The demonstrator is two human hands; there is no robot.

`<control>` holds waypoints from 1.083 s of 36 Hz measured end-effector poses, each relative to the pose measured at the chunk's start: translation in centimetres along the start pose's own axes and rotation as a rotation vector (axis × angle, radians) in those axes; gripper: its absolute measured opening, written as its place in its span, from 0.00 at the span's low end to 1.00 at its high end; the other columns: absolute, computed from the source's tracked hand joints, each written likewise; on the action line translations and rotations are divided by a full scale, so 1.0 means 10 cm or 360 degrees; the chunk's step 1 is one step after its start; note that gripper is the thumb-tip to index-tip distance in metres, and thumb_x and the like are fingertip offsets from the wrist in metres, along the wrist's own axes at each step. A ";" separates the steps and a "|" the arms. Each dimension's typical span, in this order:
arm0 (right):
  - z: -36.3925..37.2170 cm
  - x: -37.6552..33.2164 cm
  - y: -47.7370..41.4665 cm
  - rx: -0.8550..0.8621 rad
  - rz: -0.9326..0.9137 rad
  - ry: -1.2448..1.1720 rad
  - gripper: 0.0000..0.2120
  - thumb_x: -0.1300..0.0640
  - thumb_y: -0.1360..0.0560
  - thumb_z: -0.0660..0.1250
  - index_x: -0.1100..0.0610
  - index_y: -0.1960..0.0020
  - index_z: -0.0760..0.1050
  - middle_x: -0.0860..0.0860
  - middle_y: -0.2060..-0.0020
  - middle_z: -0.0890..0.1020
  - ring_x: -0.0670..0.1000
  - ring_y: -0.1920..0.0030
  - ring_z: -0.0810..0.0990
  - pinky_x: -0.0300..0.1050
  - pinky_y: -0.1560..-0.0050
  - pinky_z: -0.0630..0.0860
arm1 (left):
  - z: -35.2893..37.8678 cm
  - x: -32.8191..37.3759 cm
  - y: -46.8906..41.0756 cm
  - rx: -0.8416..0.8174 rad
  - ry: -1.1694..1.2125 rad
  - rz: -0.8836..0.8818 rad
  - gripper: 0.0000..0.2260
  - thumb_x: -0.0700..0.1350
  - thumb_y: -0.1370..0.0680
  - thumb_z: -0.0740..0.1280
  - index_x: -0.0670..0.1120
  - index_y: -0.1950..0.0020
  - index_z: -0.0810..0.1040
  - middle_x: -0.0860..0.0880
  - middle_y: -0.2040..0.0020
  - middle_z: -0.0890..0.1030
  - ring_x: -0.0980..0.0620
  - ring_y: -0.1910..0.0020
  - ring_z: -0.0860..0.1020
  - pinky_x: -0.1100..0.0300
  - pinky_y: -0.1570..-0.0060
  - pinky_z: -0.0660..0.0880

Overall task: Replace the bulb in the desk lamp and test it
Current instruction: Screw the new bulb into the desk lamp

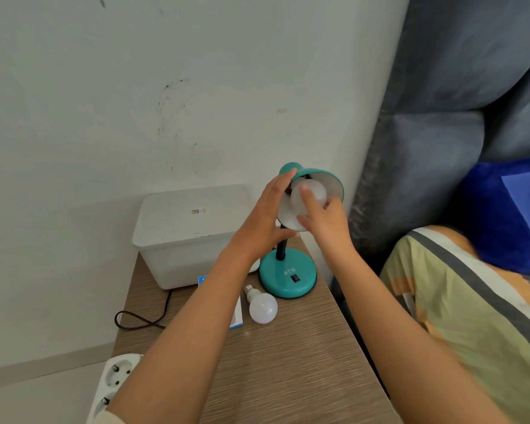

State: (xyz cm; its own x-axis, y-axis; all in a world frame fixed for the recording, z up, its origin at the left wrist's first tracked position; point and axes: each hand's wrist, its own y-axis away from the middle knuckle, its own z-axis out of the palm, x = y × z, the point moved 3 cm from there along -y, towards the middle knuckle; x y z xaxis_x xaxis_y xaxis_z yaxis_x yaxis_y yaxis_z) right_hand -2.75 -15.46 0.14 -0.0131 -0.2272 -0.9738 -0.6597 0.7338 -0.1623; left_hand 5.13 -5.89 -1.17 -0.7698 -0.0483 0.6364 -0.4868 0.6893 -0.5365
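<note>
A teal desk lamp stands on a wooden bedside table [288, 362], its round base [277, 278] carrying a black switch [294, 278]. The shade [322, 175] is tilted up toward me, white inside. My left hand [262, 223] grips the back of the shade near the socket. My right hand [326, 223] has its fingers closed around a white bulb [315, 192] that sits inside the shade. A second white bulb [262, 307] lies loose on the table in front of the base, its screw cap pointing toward the wall.
A white plastic box [184, 237] stands at the back of the table by the wall. A blue-and-white carton [237, 315] lies partly under my left arm. A black cord [141, 321] loops left; a white power strip [114, 381] lies below. A bed with pillows is right.
</note>
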 end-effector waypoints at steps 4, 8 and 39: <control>0.01 -0.09 0.10 0.0125 -0.0439 0.0333 0.29 0.53 0.29 0.70 0.57 0.32 0.63 0.54 0.37 0.70 0.49 0.38 0.70 0.40 0.38 0.68 | 0.02 -0.01 0.00 -0.0013 -0.0013 -0.0014 0.45 0.36 0.33 0.76 0.58 0.28 0.51 0.57 0.30 0.58 0.65 0.32 0.58 0.81 0.39 0.56; -0.03 -0.06 0.06 0.0145 -0.0381 0.0293 0.26 0.50 0.28 0.69 0.56 0.34 0.66 0.53 0.38 0.74 0.50 0.39 0.73 0.42 0.40 0.72 | 0.00 -0.02 0.00 0.0000 -0.0009 -0.0018 0.45 0.35 0.33 0.76 0.58 0.28 0.51 0.57 0.30 0.59 0.66 0.33 0.58 0.82 0.40 0.56; -0.07 -0.11 0.08 0.0178 -0.0669 0.0437 0.27 0.57 0.32 0.74 0.56 0.35 0.70 0.52 0.38 0.75 0.46 0.39 0.72 0.39 0.38 0.70 | 0.00 0.02 -0.03 -0.0030 -0.0013 -0.0012 0.45 0.36 0.33 0.76 0.53 0.25 0.52 0.55 0.28 0.59 0.67 0.33 0.58 0.81 0.39 0.56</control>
State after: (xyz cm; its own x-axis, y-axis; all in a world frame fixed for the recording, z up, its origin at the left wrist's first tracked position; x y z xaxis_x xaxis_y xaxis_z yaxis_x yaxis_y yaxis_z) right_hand -3.79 -15.00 1.21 0.0290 -0.6660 -0.7454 -0.5662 0.6036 -0.5613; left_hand 5.14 -6.11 -0.93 -0.7694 -0.0595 0.6360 -0.4849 0.7025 -0.5209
